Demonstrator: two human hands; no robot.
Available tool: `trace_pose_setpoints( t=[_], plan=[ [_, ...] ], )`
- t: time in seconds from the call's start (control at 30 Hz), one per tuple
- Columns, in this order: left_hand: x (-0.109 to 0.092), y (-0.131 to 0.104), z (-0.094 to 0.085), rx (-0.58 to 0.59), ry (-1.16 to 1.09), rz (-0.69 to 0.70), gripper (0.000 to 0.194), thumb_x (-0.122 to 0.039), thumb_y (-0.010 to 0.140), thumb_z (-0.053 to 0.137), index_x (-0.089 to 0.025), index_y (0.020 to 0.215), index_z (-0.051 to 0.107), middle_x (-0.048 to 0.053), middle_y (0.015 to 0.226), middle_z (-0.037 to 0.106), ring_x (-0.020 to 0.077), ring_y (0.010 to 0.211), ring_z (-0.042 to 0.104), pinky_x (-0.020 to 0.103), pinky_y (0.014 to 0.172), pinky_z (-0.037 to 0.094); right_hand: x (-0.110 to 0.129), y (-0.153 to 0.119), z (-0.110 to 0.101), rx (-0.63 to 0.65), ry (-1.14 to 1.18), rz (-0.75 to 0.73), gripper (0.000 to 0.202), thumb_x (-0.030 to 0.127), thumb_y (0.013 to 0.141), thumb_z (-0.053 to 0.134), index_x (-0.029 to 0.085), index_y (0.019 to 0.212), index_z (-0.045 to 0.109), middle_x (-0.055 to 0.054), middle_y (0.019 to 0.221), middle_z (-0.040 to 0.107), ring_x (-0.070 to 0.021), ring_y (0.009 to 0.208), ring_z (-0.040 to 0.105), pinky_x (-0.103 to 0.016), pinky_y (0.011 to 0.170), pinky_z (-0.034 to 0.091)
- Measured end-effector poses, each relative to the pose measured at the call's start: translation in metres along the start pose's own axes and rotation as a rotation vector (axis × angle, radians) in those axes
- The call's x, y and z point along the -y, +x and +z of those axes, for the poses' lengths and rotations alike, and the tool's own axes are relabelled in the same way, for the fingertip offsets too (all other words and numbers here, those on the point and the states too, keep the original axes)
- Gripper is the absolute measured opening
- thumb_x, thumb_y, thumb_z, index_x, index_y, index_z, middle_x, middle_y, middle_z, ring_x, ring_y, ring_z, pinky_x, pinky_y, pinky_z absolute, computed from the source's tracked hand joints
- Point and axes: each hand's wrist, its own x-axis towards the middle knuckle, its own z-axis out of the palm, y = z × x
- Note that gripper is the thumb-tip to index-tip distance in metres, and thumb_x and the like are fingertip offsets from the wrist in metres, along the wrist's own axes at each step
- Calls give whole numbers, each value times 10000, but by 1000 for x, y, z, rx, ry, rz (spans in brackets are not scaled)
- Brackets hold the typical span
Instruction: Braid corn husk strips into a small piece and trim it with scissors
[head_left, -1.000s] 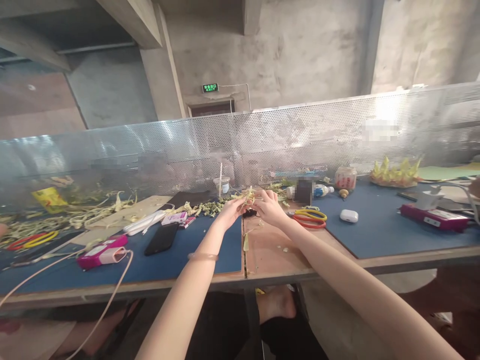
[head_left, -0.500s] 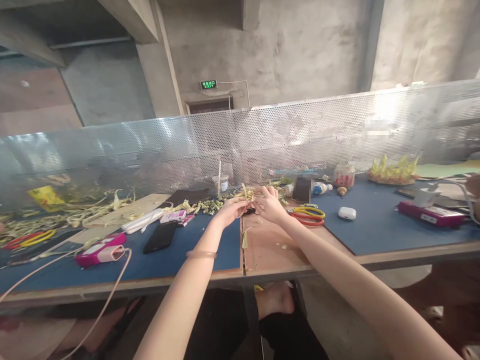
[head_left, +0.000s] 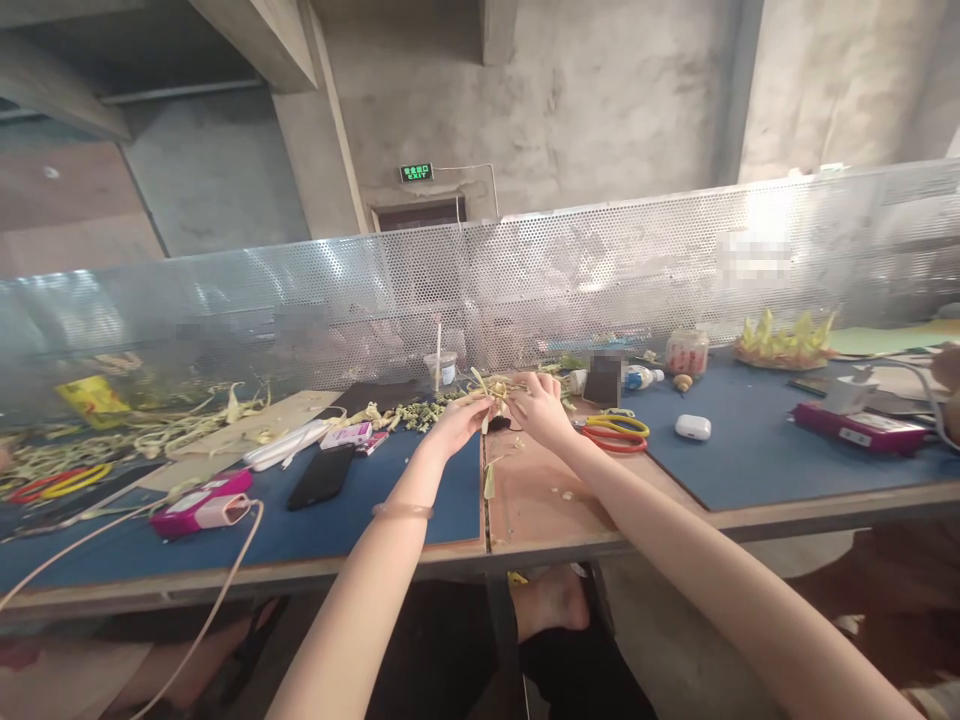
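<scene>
My left hand (head_left: 459, 422) is closed, its fingertips pinching pale yellow-green plant strips (head_left: 496, 398) that look like dried husk. From the other side my right hand (head_left: 538, 408) curls its fingers over the same strips, close to the left. The fingers hide part of the strips. A small black object (head_left: 498, 424) lies just below the fingertips; its kind is unclear. To the right of my right hand lie scissors (head_left: 616, 430) with yellow and orange-red handles. A loose pale leaf piece (head_left: 490, 481) rests on the brown board (head_left: 544, 505) beneath the hands.
Left of the hands are a black phone (head_left: 322, 475), a pink power strip (head_left: 202, 502) and heaps of plant strips (head_left: 202, 410). At right are a white earbud case (head_left: 692, 428), a jar (head_left: 687, 353) and another power strip (head_left: 859, 428). A perforated metal panel (head_left: 525, 270) stands behind.
My fingertips have moved slightly apart, showing more of the strips and the black object. One pale strip end now slants beside my left fingers.
</scene>
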Motion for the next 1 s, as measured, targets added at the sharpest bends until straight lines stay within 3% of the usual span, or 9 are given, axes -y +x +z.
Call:
trace_pose_setpoints(
  t=[0.1,0.3,0.43,0.67,1.0],
  plan=[
    [-2,0,1,-9,-51,22,158,-212,835,550,-114,954,586,56,981,612,155,841,600,338,723,511,-3,-2,0,-20,-54,-41,202,302,858,494,190,971,619,-111,1074,502,-251,950,349,-397,846,281],
    [-4,-2,3,12,-91,45,133,-188,829,558,-108,926,603,53,961,634,150,834,611,337,735,511,11,-3,-1,21,-117,-277,163,187,864,487,259,940,612,-53,884,534,-199,852,364,-344,833,266],
    [-3,-3,4,38,-105,42,138,-149,790,602,-100,916,631,59,927,666,143,814,624,321,748,502,16,-1,-2,17,-148,-363,172,159,871,467,238,928,608,-49,894,547,-191,818,358,-341,834,260],
    [-3,-5,4,78,-122,7,209,-128,658,722,-101,863,693,95,848,709,177,800,643,287,755,472,14,-1,-5,-6,-147,-396,183,157,884,451,235,867,616,-36,838,552,-178,788,351,-338,844,247],
    [0,1,0,43,-120,5,143,-202,832,555,-112,932,601,43,934,636,137,782,612,318,696,511,14,-5,-4,23,-94,-314,193,161,876,465,275,924,613,-36,903,556,-186,875,377,-343,843,245]
  ],
)
